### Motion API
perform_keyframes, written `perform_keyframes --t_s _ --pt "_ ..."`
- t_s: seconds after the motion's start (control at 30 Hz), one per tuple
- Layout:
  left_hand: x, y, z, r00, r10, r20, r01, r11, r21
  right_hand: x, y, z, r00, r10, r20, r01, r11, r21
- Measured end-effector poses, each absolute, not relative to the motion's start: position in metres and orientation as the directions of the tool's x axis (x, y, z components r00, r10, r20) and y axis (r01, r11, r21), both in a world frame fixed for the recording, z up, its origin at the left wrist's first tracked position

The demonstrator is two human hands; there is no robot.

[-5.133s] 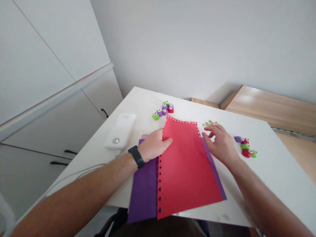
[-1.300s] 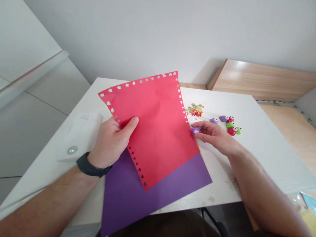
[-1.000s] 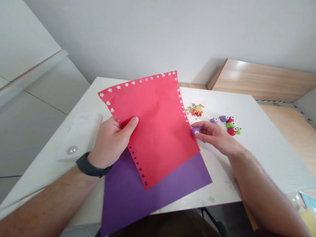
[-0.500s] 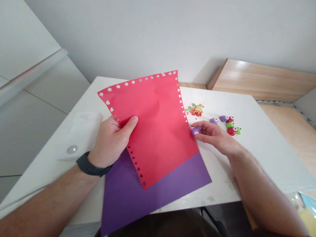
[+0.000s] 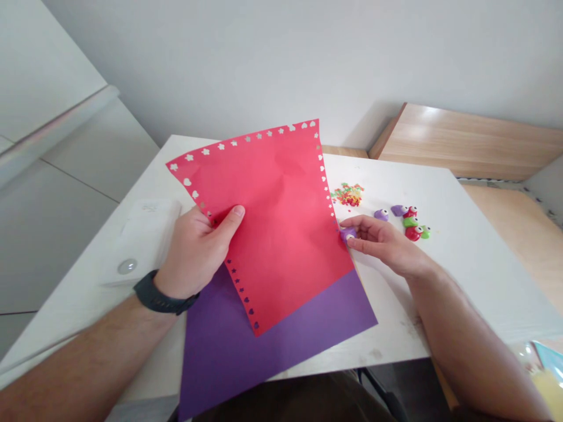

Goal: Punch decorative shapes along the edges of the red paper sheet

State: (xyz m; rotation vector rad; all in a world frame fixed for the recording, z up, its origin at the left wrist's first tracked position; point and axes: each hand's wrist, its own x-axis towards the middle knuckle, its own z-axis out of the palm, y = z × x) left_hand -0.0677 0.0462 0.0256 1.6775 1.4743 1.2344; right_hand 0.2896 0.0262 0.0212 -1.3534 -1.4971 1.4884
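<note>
My left hand [image 5: 200, 249] pinches the left edge of a red paper sheet [image 5: 285, 223], thumb on top and fingers behind. Small flowers, hearts and stars are cut out along the sheet's top, left and upper right edges. At the right edge, my right hand [image 5: 378, 240] is closed on a purple paper punch [image 5: 347, 234] with a white round button; the punch sits on the paper's rim. Under the red sheet lies a purple paper sheet [image 5: 281, 351], reaching over the table's near edge.
A heap of colourful paper cut-outs [image 5: 348, 194] lies behind my right hand. Farther right are a loose purple punch [image 5: 381, 214] and a cluster of red, green and purple punches [image 5: 412, 223]. A white box-like device [image 5: 141, 240] rests at the left on the white table [image 5: 466, 281].
The red sheet's upper left corner has shifted slightly left and its top edge slightly up. My hands keep their grips, and the punch stays at the same spot on the right edge.
</note>
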Motion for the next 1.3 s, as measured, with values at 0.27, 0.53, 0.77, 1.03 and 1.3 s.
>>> perform_keyframes --t_s 0.27,0.53,0.77,1.03,1.3 --pt "-0.068 0.045 0.026 -0.043 0.964 0.262 0.412 -0.221 0.884 0.293 0.026 0.022 -0.28 0.935 -0.218 0.259 -0.145 -0.955" --pt "-0.068 0.045 0.027 -0.042 0.962 0.269 0.407 -0.229 0.884 0.291 0.026 0.025 -0.29 0.929 -0.231 0.241 -0.163 -0.957" --pt "-0.069 0.043 0.028 -0.045 0.956 0.29 0.446 -0.24 0.862 0.291 0.026 0.024 -0.293 0.931 -0.22 0.227 -0.156 -0.961" --pt "-0.071 0.047 0.02 -0.061 0.933 0.354 0.458 -0.289 0.841 0.289 0.025 0.027 -0.332 0.914 -0.232 0.239 -0.157 -0.958" --pt "-0.071 0.046 0.021 -0.044 0.939 0.342 0.429 -0.291 0.855 0.283 0.024 0.027 -0.337 0.9 -0.275 0.213 -0.212 -0.954"
